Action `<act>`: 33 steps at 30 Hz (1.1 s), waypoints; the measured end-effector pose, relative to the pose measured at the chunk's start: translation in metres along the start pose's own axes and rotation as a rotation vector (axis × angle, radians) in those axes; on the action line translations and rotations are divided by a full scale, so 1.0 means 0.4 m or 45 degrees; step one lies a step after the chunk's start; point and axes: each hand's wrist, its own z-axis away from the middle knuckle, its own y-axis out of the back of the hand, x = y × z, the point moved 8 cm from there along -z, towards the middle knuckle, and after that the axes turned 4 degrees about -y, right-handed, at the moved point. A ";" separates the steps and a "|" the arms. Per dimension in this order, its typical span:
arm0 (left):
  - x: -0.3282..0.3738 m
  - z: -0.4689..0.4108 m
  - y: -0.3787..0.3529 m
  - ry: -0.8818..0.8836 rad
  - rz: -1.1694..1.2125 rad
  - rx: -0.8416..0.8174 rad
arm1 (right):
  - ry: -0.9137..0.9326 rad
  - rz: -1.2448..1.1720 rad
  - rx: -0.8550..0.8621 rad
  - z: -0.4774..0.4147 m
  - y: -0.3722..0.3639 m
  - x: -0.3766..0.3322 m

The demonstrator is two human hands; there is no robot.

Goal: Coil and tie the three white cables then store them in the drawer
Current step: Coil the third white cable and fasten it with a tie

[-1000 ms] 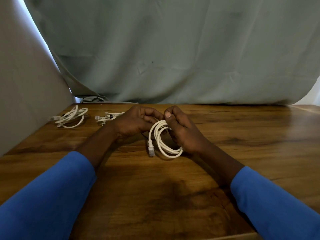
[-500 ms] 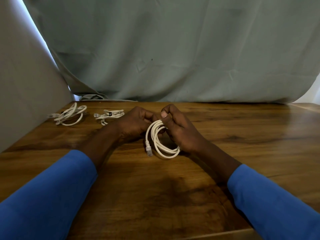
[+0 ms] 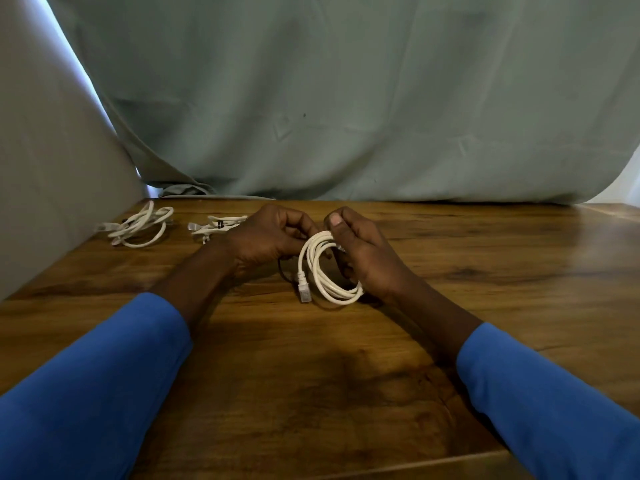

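Note:
A coiled white cable (image 3: 320,271) stands on edge on the wooden table (image 3: 346,375) between my hands, its clear plug hanging at the lower left. My right hand (image 3: 367,258) grips the coil's top and right side, thumb on the strands. My left hand (image 3: 270,240) has its fingers curled at the coil's top left; a thin dark tie shows under it, and what its fingertips pinch is hidden. Two more white cables lie at the far left: a loose coil (image 3: 142,225) and a bundle (image 3: 216,226) with a dark band round it.
A grey-green cloth (image 3: 346,98) hangs behind the table's back edge. A pale panel (image 3: 52,168) closes off the left side. The table's front edge runs along the bottom right. No drawer is in view.
Both hands and the coil have stayed in about the same place. My right thumb has shifted up over the top of the coil. The two far cables have not moved.

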 end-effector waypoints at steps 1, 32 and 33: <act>0.003 0.000 -0.004 -0.008 -0.040 -0.018 | 0.005 -0.014 0.011 0.001 0.002 -0.002; -0.011 0.015 -0.083 0.107 0.586 0.016 | -0.017 0.122 0.048 0.005 0.023 -0.002; -0.004 0.017 -0.088 0.091 0.626 0.055 | -0.015 0.075 0.071 0.006 0.023 -0.004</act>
